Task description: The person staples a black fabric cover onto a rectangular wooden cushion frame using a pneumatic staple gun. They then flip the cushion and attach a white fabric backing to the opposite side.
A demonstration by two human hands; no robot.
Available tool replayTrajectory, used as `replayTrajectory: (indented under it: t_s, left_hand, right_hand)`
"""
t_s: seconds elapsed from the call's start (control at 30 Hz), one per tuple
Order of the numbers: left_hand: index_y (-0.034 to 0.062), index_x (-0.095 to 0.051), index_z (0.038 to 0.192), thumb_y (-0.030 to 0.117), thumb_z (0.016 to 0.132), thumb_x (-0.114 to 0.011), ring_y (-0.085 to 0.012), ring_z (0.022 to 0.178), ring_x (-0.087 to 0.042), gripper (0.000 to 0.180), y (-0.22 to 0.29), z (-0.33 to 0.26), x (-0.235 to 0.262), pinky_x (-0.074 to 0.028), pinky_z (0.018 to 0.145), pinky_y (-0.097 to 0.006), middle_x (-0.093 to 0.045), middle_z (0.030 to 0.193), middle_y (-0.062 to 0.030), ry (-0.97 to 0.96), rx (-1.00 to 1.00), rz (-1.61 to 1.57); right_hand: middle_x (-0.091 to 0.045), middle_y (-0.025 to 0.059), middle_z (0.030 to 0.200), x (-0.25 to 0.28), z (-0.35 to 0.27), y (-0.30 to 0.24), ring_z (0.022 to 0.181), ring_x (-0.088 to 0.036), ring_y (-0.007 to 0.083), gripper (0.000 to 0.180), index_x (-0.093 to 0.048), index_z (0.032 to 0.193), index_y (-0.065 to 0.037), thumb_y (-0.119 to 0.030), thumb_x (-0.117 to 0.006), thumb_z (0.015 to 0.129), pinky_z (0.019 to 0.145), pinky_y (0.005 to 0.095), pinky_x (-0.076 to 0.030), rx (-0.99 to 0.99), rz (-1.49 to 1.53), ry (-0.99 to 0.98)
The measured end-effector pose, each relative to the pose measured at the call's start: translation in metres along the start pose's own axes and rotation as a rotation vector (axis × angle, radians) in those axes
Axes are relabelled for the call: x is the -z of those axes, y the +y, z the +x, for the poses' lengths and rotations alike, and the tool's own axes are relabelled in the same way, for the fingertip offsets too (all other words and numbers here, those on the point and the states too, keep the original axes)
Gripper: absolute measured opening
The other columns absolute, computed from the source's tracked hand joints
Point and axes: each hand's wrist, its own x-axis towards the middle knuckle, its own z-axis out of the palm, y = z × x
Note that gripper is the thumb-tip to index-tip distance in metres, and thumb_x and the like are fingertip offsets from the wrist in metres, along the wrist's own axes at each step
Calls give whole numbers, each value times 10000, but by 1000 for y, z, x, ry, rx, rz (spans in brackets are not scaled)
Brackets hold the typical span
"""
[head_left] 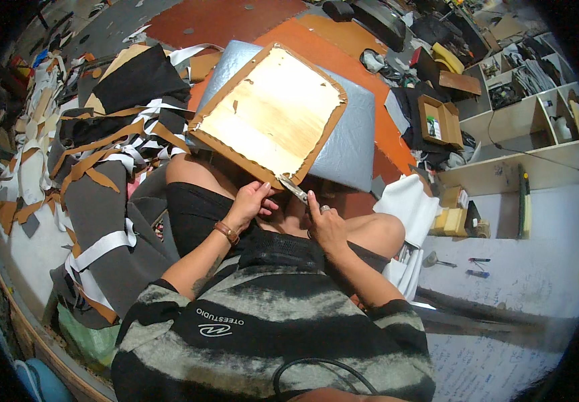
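- Scissors (294, 188) are sitting in the right hand (326, 224), which is closing round the handles while the blades are pointing up and left at the near corner of the seat pad (272, 110).
- The seat pad is lying upside down across the person's knees, its bare wooden board facing up, a brown fabric edge (316, 144) wrapping the rim and grey covering (350, 144) showing beyond it on the far side.
- The left hand (249, 204) is pinching narrowly at that same near corner, its fingertips lying just beside the blades; I judge a nick is likely if the blades are closing while those fingers are sitting this close.
- The blades are working directly above a bare thigh, so a slip through the fabric could be carrying the points down into skin.
- The pad is only resting on the knees, tilting toward the person; a hard pull could be tipping it off to the side.
- Cutting too deep could be taking away the fold that is covering the board's edge, leaving raw wood showing.
- A heap of scraps (101, 167), in brown, white and dark strips, is crowding the person's left, where any trimmed piece could be getting lost.
- A cardboard box (440, 120) and shelves (524, 120) are standing well apart on the right.
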Motion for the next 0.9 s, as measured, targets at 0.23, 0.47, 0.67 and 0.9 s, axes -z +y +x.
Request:
replayTrajectory:
  t_s: [0.23,0.47,0.67,0.9]
  left_hand:
    - [-10,-577,1242,357,1114,-518,-181,798,-719,393,1,1,-1,-591,624,-286,-670,1171,-103,-3,-8,-11]
    - [29,-601,1181,410,1101,-537,-157,752,-698,394,0,-2,10,-583,606,-285,-679,1106,-88,64,-42,10]
    - [63,-599,1111,522,1079,-528,-141,701,-678,465,26,-10,14,-574,586,-284,-669,1014,-65,291,-140,-106]
    - [45,-681,1092,388,1049,-648,-142,696,-697,348,12,6,0,-555,539,-279,-708,925,-51,280,-149,46]
  right_hand:
    - [-687,126,779,12,14,5,663,-713,322,681,-489,1554,-182,-199,-693,904,580,438,-579,12,76,-36]
    - [-755,165,969,-10,4,14,819,-745,359,621,-585,1478,-177,-321,-791,910,706,448,-587,-300,438,344]
    - [-761,140,1152,-10,3,64,958,-699,162,598,-579,1435,61,-159,-808,929,851,310,-558,-674,946,297]
    - [-714,51,990,55,6,120,852,-623,95,591,-541,1466,58,-170,-769,971,691,248,-491,-803,1073,400]
